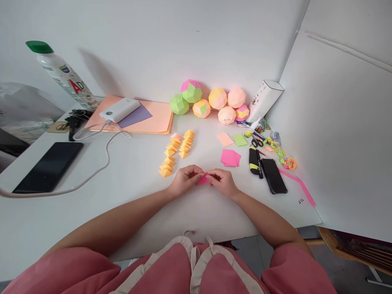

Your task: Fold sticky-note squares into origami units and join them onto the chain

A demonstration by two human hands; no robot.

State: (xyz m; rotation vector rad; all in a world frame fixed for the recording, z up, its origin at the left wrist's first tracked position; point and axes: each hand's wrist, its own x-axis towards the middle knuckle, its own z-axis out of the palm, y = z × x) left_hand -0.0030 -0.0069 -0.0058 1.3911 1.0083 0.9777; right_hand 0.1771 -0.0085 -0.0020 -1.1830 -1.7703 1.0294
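Between my two hands is a small pink sheet of paper (202, 180), its top edge pinched at both ends. My left hand (185, 179) grips its left side with thumb and fingers. On the other side my right hand (223, 182) pinches the right end. Fingers cover part of the sheet, so its folds are hard to make out. Just beyond my right hand lie loose pink square sheets (230, 158), with a peach stack (225, 139) and a green stack (240, 139) behind. Two rows of folded orange paper pieces (169, 157) stand beyond my left hand.
Several folded paper balls (218, 99) line the wall. To the right are a utility knife (254, 160), scissors (257, 142), a phone (274, 175) and paper scraps (277, 149). On the left are a dark tablet (49, 167), a cable (104, 165), a power bank (120, 109) and a bottle (65, 77).
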